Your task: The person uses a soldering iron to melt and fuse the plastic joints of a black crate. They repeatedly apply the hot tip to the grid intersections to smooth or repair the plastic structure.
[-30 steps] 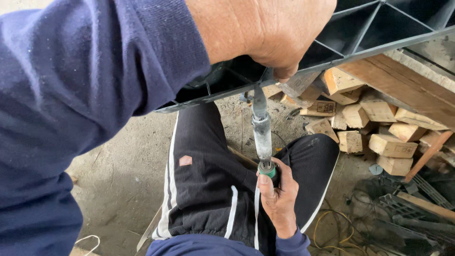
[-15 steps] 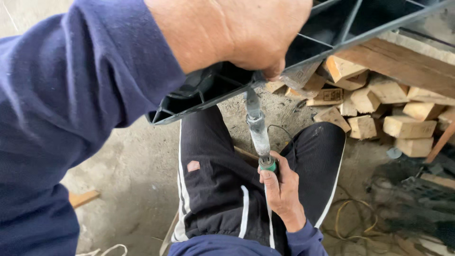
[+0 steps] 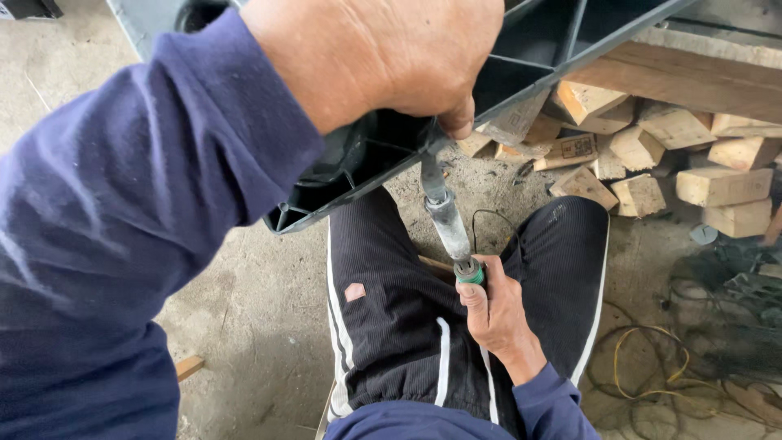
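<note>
The black ribbed plastic panel [image 3: 538,57] is gripped at its edge by the left hand [image 3: 383,57]. The soldering iron [image 3: 446,216] is clasped in the right hand [image 3: 493,305], tip at that edge. The thumb nearest the tip could be burned if the iron slips.

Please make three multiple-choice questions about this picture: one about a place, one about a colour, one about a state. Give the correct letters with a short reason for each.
1. Where does the pile of cut wooden blocks lie?
A. On the person's lap
B. On the ground, under a wooden plank
C. Inside the black plastic frame

2. What colour is the collar at the handle end of the metal tool?
A. Green
B. Red
C. Yellow

3. What is the left hand doing?
A. Resting open on the floor
B. Holding a cable
C. Gripping the edge of the black plastic frame

Answers:
1. B, the blocks sit on the dirt floor below the plank.
2. A, a green ring shows where the right hand grips it.
3. C, its fingers curl over the frame edge.
</note>
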